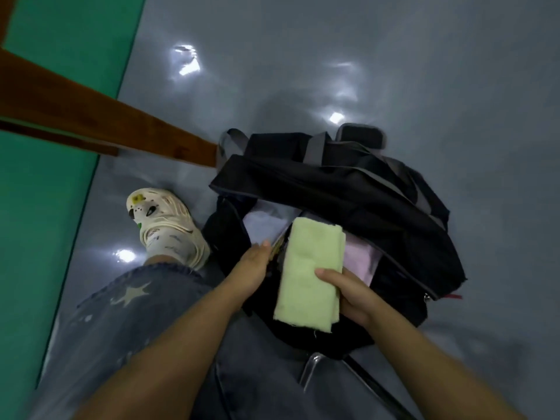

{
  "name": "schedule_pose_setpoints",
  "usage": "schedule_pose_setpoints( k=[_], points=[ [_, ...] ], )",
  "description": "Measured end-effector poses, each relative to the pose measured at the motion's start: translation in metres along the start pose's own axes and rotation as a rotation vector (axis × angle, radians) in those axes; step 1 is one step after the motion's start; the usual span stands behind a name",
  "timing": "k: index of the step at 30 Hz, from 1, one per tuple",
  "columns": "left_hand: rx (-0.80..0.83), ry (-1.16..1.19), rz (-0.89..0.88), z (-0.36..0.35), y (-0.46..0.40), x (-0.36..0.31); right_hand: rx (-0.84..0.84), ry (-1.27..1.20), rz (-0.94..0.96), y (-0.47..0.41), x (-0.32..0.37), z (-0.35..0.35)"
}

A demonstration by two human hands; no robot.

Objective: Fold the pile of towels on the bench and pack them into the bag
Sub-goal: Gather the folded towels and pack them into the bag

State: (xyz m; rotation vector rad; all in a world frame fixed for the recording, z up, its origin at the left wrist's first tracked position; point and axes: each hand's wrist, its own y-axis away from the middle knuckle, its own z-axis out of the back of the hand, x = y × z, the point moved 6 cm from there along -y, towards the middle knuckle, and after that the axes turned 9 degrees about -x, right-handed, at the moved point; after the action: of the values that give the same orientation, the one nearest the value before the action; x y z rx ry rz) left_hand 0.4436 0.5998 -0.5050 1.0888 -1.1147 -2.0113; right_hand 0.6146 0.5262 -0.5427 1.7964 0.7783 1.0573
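Towel (309,277), green, folded, over open bag (348,192); right hand (348,294) pinches its edge. Left hand (254,265) flat, fingers straight, at opening. Pink and white towels (360,262) already inside; bench pile unseen.

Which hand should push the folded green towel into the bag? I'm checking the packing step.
Right. The right hand already grips the folded green towel above the open black bag; the left hand is open beside it, holding nothing.
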Motion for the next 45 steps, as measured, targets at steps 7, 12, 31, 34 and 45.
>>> schedule_pose_setpoints(
  k=[7, 12, 31, 34, 45],
  points=[
    [-0.178, -0.188, 0.08, 0.033, -0.022, 0.019, 0.081, -0.028, 0.038, -0.035, 0.011, -0.032],
    [-0.23, 0.015, 0.233, 0.037, -0.018, 0.027, 0.058, -0.027, 0.05, -0.065, 0.017, -0.055],
    [0.055, 1.166, 0.187, 0.017, -0.053, -0.094, 0.048, -0.271, 0.011, -0.056, -0.009, -0.053],
    [0.153, 1.269, 0.16, 0.014, -0.052, -0.108, 0.047, -0.296, 0.002, -0.053, -0.01, -0.055],
    [0.454, 1.181, 0.058, 0.022, -0.008, -0.15, 0.014, -0.456, 0.009, -0.07, 0.039, -0.092]
  ],
)
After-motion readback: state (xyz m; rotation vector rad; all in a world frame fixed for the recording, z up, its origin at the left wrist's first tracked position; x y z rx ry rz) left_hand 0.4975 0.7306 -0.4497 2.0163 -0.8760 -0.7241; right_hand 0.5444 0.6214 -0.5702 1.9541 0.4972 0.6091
